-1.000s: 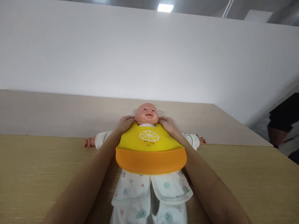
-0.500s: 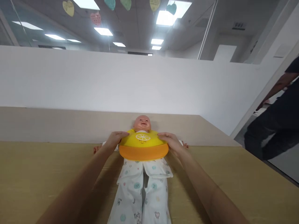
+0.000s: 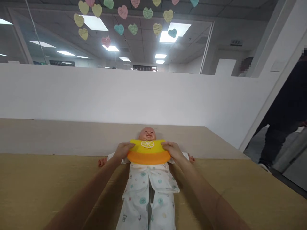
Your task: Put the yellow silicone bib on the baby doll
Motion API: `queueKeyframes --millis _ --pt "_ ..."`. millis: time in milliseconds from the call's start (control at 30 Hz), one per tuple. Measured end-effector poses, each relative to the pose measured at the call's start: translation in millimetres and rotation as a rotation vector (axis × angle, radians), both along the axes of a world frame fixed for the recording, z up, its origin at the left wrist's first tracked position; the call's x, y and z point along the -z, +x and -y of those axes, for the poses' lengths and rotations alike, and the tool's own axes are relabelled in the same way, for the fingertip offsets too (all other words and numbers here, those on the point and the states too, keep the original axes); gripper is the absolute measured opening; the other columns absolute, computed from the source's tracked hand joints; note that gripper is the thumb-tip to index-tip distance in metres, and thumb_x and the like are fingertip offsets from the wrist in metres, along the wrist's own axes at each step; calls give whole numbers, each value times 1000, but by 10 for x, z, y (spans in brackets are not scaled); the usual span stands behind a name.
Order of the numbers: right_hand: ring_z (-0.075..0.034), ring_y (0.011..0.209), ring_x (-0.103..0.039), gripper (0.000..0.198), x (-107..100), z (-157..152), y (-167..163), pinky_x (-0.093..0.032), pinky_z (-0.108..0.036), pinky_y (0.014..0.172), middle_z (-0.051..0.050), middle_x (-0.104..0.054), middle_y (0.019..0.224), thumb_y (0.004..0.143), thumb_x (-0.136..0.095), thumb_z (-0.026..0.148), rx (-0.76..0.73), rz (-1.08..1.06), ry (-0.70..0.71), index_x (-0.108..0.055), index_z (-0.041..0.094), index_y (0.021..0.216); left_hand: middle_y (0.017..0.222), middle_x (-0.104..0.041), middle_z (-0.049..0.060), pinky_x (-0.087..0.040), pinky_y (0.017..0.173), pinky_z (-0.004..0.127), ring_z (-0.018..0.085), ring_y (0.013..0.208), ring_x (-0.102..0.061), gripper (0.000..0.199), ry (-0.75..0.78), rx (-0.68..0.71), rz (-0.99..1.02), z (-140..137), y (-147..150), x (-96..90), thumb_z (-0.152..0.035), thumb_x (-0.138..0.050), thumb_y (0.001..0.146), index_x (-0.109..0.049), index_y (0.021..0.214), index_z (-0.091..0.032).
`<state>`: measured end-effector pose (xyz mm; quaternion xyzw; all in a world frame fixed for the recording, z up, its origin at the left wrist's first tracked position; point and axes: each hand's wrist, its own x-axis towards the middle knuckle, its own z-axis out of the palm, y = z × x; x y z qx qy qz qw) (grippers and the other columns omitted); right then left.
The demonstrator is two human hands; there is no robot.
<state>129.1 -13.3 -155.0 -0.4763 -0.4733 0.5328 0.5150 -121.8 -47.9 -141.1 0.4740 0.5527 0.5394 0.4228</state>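
Note:
A baby doll (image 3: 147,133) lies on its back with its head away from me, dressed in a white printed outfit (image 3: 144,185). Over its chest is a yellow bib (image 3: 153,148) with an orange pocket (image 3: 148,158) and a white citrus slice print. My left hand (image 3: 122,150) pinches the bib's left edge, thumb on the yellow front. At the opposite edge, my right hand (image 3: 174,150) grips it the same way. The bib's top edge looks straight across, just under the doll's chin. Its neck straps cannot be seen.
The doll rests on a wooden table (image 3: 59,188) with a paler board (image 3: 72,137) along the back. Behind stands a white partition (image 3: 120,95) topped with glass bearing heart-shaped notes (image 3: 122,12). A person in dark clothes (image 3: 283,111) is in the doorway at right.
The bib's upper part has folded or tipped, so its top edge is now straight and its yellow area shorter. My view has tilted up slightly. The person at right has shifted.

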Motion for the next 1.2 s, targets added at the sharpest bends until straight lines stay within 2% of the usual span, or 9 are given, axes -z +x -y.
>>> queueKeyframes --millis 133,233,333,400,500,633,867,1033,1200 --pt "-17 80 -62 27 179 72 75 -46 -26 72 -5 -70 88 59 -64 34 4 102 63 -69 14 76 85 -71 6 -47 73 29 24 88 -61 33 19 56 -60 57 -7 144 -45 -62 60 -72 71 -16" --pt "-19 87 -60 36 152 174 107 -46 -27 74 -7 -69 96 67 -60 44 -7 204 155 -69 13 84 100 -69 6 -47 82 29 24 97 -59 42 113 22 -166 124 -81 189 -50 -52 68 -72 83 -16" --pt "-21 91 -60 44 130 277 198 -46 -30 79 -9 -68 101 78 -48 49 9 357 273 -67 13 94 109 -65 8 -46 88 35 23 98 -59 46 211 -84 -415 221 -237 273 -44 -40 79 -65 106 -16" --pt "-21 92 -60 45 184 340 335 -45 -33 83 -9 -67 103 84 -39 47 103 564 413 -66 15 100 111 -64 9 -44 92 40 23 102 -58 43 346 -155 -690 293 -378 379 -33 -38 82 -58 116 -17" --pt "-22 96 -58 37 341 409 629 -44 -38 89 -10 -66 104 86 -37 36 233 998 696 -65 18 103 110 -65 12 -43 95 44 25 107 -55 39 592 -150 -1068 376 -587 569 -21 -40 80 -59 114 -14" --pt "-27 116 -47 36 511 412 958 -40 -44 96 -9 -60 118 81 -49 34 161 1389 960 -63 19 111 115 -63 12 -40 98 49 28 112 -53 34 681 -108 -1333 402 -749 716 -22 -44 82 -61 111 -15" --pt "-26 122 -43 32 615 223 1060 -39 -46 97 -5 -59 122 83 -47 28 217 1444 883 -64 24 110 114 -66 8 -35 97 54 30 110 -55 30 606 -104 -1361 318 -857 703 -24 -45 85 -65 108 -24" --pt "-27 126 -38 33 642 161 1081 -38 -45 99 -7 -54 128 82 -46 23 224 1434 906 -64 22 109 113 -66 6 -35 98 47 30 113 -49 30 678 -123 -1390 255 -912 739 -19 -47 84 -63 109 -21" --pt "-28 125 -38 34 588 241 1010 -39 -45 100 -11 -49 129 79 -50 25 229 1392 951 -61 17 110 109 -64 9 -37 95 45 28 109 -47 25 713 -118 -1360 391 -714 668 -17 -50 79 -64 100 -20"
